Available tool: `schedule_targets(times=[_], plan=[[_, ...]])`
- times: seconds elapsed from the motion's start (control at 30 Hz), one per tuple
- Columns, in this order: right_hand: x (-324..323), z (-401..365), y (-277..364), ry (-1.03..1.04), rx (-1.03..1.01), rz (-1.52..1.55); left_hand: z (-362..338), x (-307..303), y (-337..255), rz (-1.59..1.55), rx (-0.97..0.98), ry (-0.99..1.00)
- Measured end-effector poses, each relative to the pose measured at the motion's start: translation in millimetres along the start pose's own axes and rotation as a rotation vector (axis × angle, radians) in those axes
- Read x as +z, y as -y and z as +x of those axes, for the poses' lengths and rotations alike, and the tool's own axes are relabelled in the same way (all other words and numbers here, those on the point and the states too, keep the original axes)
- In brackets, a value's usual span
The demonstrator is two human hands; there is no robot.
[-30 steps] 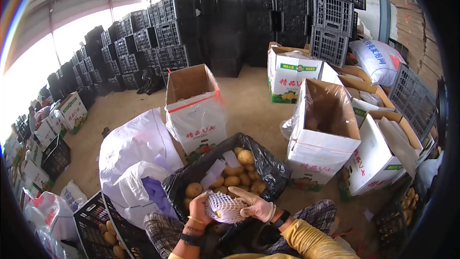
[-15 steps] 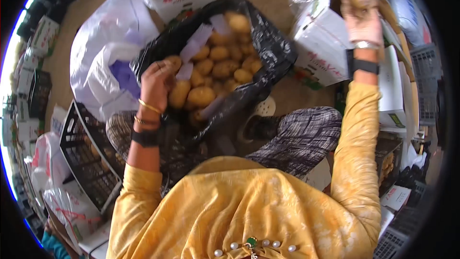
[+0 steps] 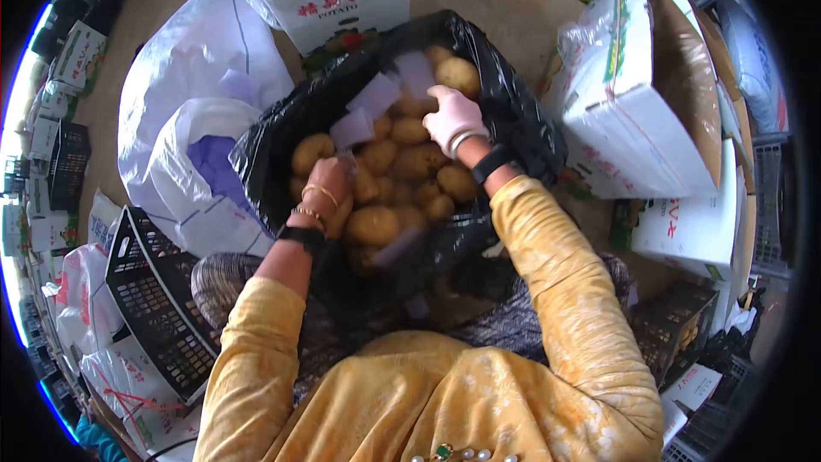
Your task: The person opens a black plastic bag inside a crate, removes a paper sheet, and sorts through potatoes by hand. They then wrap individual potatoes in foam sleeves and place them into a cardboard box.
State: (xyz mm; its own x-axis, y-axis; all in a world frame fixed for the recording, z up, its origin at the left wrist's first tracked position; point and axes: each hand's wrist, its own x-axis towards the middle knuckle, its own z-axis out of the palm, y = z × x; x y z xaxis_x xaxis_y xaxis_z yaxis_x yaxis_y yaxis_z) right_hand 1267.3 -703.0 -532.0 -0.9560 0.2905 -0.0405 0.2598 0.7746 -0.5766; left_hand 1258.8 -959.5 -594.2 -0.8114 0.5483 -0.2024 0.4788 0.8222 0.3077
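Observation:
A black plastic bag, its mouth wide, holds many yellow-brown potatoes and several pale lilac sheets. My left hand is down among the potatoes on the left side, its fingers curled closed. What they grip is hidden. On the upper right of the pile, my right hand reaches in with thumb and index finger apart, close to a large potato. No held thing shows in it, though its other fingers are partly hidden.
White sacks lie left of the bag. Potato cartons stand behind it and, with its flap raised, at the right. Black crates stand at lower left and lower right.
My right hand has come from the carton at upper right, where it held a netted, roundish thing, into the bag, without that thing visible. My left hand has moved down and right among the potatoes.

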Motion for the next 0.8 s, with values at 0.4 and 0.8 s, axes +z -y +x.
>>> schedule_targets(times=[0.4,0.8], plan=[[-29.8,84.0,12.3,0.25,-0.044,-0.846,-11.5,-95.5,-41.5,-1.305,-0.09,-0.288],[-39.6,-24.1,8.1,0.031,0.047,0.575,-48.9,-120.6,-52.3,-0.708,-0.222,-0.528]])
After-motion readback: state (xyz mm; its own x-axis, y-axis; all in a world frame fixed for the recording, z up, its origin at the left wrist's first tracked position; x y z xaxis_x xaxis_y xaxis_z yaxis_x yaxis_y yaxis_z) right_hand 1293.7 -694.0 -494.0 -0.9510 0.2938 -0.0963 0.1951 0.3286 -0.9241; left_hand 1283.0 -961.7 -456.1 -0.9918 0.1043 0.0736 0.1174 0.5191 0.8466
